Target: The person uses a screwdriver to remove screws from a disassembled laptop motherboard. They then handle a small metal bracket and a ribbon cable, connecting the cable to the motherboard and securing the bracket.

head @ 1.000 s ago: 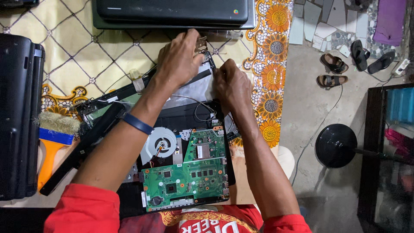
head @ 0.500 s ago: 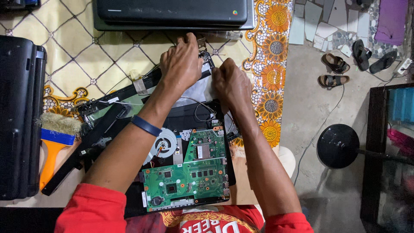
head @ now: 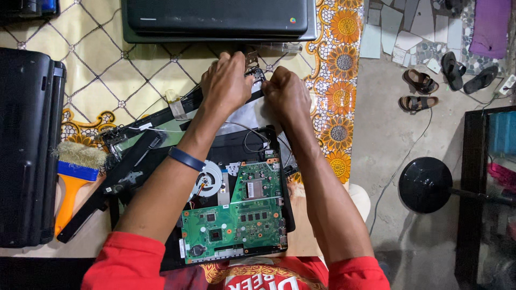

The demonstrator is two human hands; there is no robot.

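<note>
At centre frame, a person's left hand (head: pixel 228 80) and right hand (head: pixel 287 94) press down, fingers curled, on the hinge corner of a detached laptop screen frame (head: pixel 161 115) lying slantwise on a patterned tablecloth (head: pixel 107 64); whether either hand grips it cannot be told. Below, an opened laptop base shows its green motherboard (head: pixel 236 223) and fan (head: pixel 208 180). An orange-handled brush (head: pixel 72 182) lies at left.

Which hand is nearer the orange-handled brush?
Left. The left hand grips the laptop's hinge end, up and right of the brush lying at the table's left side. The right hand is farther right still, beside the left hand.
</note>
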